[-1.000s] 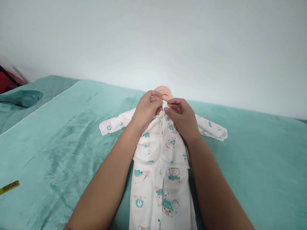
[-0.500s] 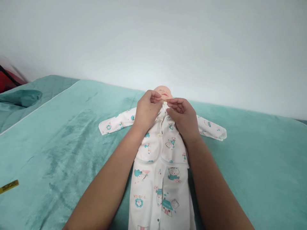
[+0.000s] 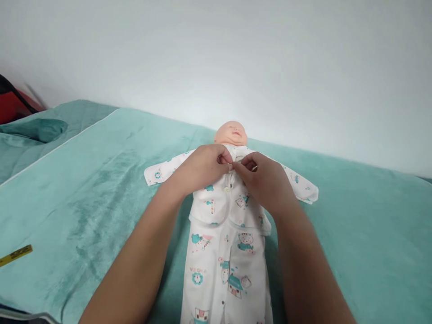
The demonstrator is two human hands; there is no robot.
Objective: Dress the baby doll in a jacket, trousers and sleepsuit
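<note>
A green velvety cover (image 3: pixel 364 252) is carrying everything, showing darker creased streaks left of its middle. White piping (image 3: pixel 67 142) is running obliquely from its far edge toward the left, bordering a quilted green section (image 3: pixel 77 114). A baby doll (image 3: pixel 231 133) in white printed clothes (image 3: pixel 212 212) is lying face up, its head pointing to the far edge, its sleeves (image 3: pixel 306 190) spreading sideways. Toward the cover's left edge, a yellow strip (image 3: pixel 16 255) with dark markings is lying well apart.

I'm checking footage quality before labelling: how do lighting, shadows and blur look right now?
Head view: soft light, brightest on the pale wall behind the doll's head; head view: darker shading on the green blanket beside the right forearm; head view: prints on the baby jacket fairly clear, lettering on the yellow strip illegible.
</note>
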